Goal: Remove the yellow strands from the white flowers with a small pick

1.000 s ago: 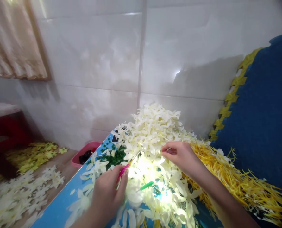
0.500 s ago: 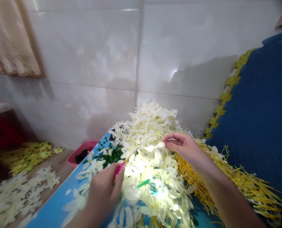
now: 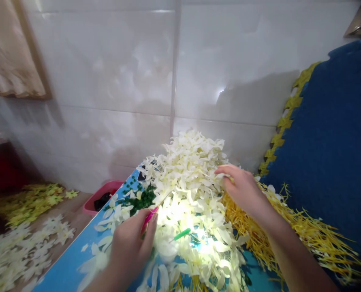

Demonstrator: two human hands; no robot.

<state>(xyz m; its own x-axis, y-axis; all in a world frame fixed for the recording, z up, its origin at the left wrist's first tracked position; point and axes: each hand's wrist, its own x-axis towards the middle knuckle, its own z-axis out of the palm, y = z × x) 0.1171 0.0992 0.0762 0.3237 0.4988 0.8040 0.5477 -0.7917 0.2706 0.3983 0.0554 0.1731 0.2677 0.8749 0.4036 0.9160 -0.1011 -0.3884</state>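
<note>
My left hand, at the front left of the pile, is closed around the pink handle of a slim tool. Its thin shaft points up and right over the white artificial flowers. At the pile's right edge, my right hand is closed, fingers curled and pinched. A pale piece that looks like a white petal shows at its fingertips, partly hidden. Between the hands, a green-handled tool lies on the brightly lit flowers.
Yellow stringy strands are heaped right of the pile. Small green pieces lie on the blue table. A pink basin stands beyond the left edge; yellow flowers cover the floor. A blue mat leans right.
My right hand has shifted slightly right and curled its fingers, away from the white petals it pinched before. The left hand keeps its grip on the pink tool; the shaft shows more clearly.
</note>
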